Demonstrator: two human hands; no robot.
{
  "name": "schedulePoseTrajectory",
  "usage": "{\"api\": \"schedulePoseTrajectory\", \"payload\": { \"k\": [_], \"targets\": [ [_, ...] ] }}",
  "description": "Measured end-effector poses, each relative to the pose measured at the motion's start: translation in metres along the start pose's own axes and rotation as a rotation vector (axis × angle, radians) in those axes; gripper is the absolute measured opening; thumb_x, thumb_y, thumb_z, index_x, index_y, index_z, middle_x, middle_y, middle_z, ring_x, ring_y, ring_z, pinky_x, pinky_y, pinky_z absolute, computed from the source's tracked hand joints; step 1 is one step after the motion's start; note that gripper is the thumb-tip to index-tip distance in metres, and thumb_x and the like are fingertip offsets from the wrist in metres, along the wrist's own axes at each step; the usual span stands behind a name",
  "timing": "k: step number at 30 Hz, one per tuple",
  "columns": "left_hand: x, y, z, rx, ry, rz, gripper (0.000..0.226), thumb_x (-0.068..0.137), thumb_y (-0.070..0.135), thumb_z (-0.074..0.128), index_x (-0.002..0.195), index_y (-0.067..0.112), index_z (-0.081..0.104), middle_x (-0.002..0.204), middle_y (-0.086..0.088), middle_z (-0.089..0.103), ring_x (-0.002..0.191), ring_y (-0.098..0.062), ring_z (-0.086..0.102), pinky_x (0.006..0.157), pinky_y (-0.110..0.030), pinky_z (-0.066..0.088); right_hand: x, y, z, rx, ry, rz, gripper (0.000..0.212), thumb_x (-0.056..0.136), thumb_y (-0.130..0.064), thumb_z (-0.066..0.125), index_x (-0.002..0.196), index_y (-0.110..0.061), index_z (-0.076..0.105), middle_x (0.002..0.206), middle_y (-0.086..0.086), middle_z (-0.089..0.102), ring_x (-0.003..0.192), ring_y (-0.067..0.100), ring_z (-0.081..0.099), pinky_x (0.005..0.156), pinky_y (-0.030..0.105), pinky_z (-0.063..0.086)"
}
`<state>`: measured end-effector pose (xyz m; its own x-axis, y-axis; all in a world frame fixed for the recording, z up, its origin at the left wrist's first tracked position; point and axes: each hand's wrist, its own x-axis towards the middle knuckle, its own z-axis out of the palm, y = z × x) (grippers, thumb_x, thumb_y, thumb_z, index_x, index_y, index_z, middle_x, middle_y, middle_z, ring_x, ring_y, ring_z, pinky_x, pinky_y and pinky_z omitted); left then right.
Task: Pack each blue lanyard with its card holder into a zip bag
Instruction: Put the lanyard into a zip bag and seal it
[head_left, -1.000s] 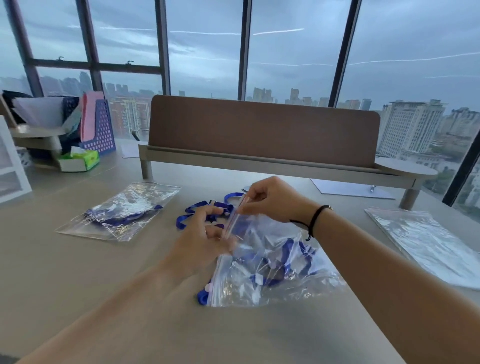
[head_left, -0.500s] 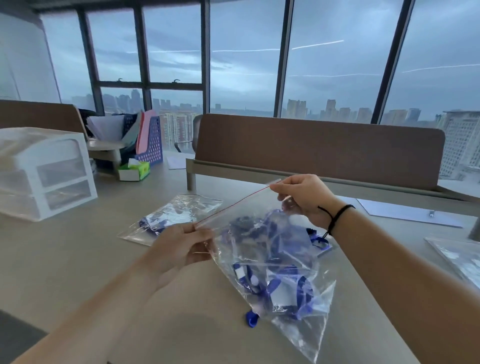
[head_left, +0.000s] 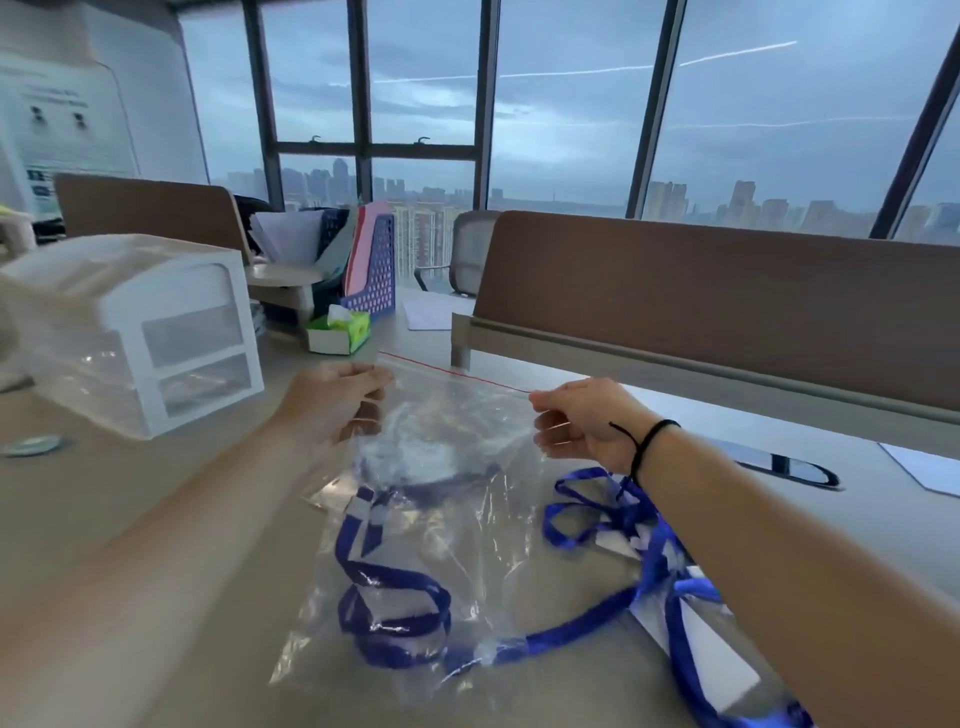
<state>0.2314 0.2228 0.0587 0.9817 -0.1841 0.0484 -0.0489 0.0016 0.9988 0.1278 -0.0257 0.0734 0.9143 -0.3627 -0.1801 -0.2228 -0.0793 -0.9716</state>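
Observation:
A clear zip bag (head_left: 441, 525) with a red zip line hangs upright over the table between both hands. My left hand (head_left: 332, 405) pinches its top left corner. My right hand (head_left: 582, 421) pinches the top right corner. Inside the bag lies a coiled blue lanyard (head_left: 389, 613) with a card holder. Loose blue lanyards (head_left: 618, 519) with white card holders lie on the table (head_left: 156, 467) under my right forearm. An earlier packed bag shows faintly behind the held one.
A white plastic drawer unit (head_left: 150, 332) stands at the left. A green tissue box (head_left: 340, 332) and a blue file rack (head_left: 371, 275) sit behind it. A brown desk divider (head_left: 727, 291) runs across the back. A dark phone (head_left: 784, 465) lies at the right.
The bag was lifted off the table and swung left; both hands now stretch its zip edge level. The camera view has turned left, bringing the drawer unit close.

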Motion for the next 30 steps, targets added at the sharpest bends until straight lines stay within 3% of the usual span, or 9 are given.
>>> {"api": "schedulePoseTrajectory", "payload": {
  "k": [8, 12, 15, 19, 23, 26, 30],
  "targets": [
    [0.105, -0.019, 0.023, 0.166, 0.021, 0.031, 0.017, 0.092, 0.026, 0.069, 0.100, 0.012, 0.070, 0.086, -0.004, 0.070, 0.056, -0.014, 0.055, 0.051, -0.026, 0.051, 0.077, 0.012, 0.017, 0.024, 0.053, 0.069, 0.017, 0.101, -0.016, 0.052, 0.107, -0.001, 0.056, 0.084, 0.021, 0.069, 0.062, 0.031, 0.068, 0.054, 0.036, 0.059],
    [0.128, -0.043, 0.036, 0.210, -0.102, -0.063, 0.034, 0.086, 0.024, 0.076, 0.114, 0.009, 0.063, 0.097, -0.010, 0.072, 0.065, -0.020, 0.066, 0.060, -0.030, 0.056, 0.106, 0.031, 0.014, 0.019, 0.124, 0.102, 0.015, 0.102, -0.011, 0.048, 0.092, 0.000, 0.054, 0.076, 0.021, 0.068, 0.055, 0.030, 0.065, 0.053, 0.037, 0.060],
    [0.129, -0.062, 0.039, 0.358, -0.151, -0.082, 0.051, 0.080, 0.010, 0.080, 0.123, 0.019, 0.053, 0.097, -0.013, 0.072, 0.074, -0.022, 0.070, 0.065, -0.031, 0.060, 0.120, 0.047, 0.010, 0.035, 0.177, 0.128, 0.010, 0.099, -0.002, 0.046, 0.092, 0.002, 0.053, 0.070, 0.022, 0.065, 0.046, 0.028, 0.061, 0.051, 0.036, 0.058],
    [0.136, -0.082, 0.039, 0.362, -0.133, -0.073, 0.059, 0.078, -0.005, 0.076, 0.130, 0.009, 0.053, 0.094, -0.017, 0.073, 0.072, -0.026, 0.068, 0.074, -0.039, 0.062, 0.132, 0.065, 0.007, -0.029, 0.231, 0.139, 0.008, 0.097, -0.006, 0.049, 0.092, -0.002, 0.055, 0.074, 0.022, 0.064, 0.050, 0.028, 0.061, 0.050, 0.035, 0.054],
    [0.142, -0.084, 0.042, 0.433, -0.061, 0.005, 0.051, 0.081, 0.001, 0.076, 0.128, 0.009, 0.057, 0.090, -0.011, 0.074, 0.071, -0.022, 0.069, 0.071, -0.035, 0.061, 0.138, 0.070, 0.007, -0.005, 0.264, 0.099, 0.012, 0.098, -0.014, 0.053, 0.089, -0.006, 0.055, 0.074, 0.021, 0.063, 0.048, 0.027, 0.059, 0.052, 0.036, 0.052],
    [0.139, -0.085, 0.045, 0.593, -0.023, 0.067, 0.046, 0.086, 0.013, 0.075, 0.128, 0.013, 0.057, 0.103, -0.006, 0.072, 0.081, -0.021, 0.069, 0.067, -0.033, 0.060, 0.137, 0.068, 0.011, 0.002, 0.246, 0.083, 0.011, 0.097, -0.018, 0.057, 0.100, -0.008, 0.056, 0.079, 0.019, 0.066, 0.045, 0.023, 0.060, 0.049, 0.032, 0.053],
    [0.128, -0.088, 0.046, 0.940, -0.106, 0.221, 0.050, 0.090, 0.044, 0.066, 0.133, 0.024, 0.053, 0.138, -0.002, 0.057, 0.120, -0.024, 0.056, 0.100, -0.038, 0.048, 0.126, 0.069, 0.010, -0.254, 0.235, 0.009, 0.044, 0.093, -0.026, 0.065, 0.131, -0.014, 0.045, 0.082, 0.010, 0.068, 0.052, 0.019, 0.065, 0.047, 0.028, 0.050]
  ]
}}
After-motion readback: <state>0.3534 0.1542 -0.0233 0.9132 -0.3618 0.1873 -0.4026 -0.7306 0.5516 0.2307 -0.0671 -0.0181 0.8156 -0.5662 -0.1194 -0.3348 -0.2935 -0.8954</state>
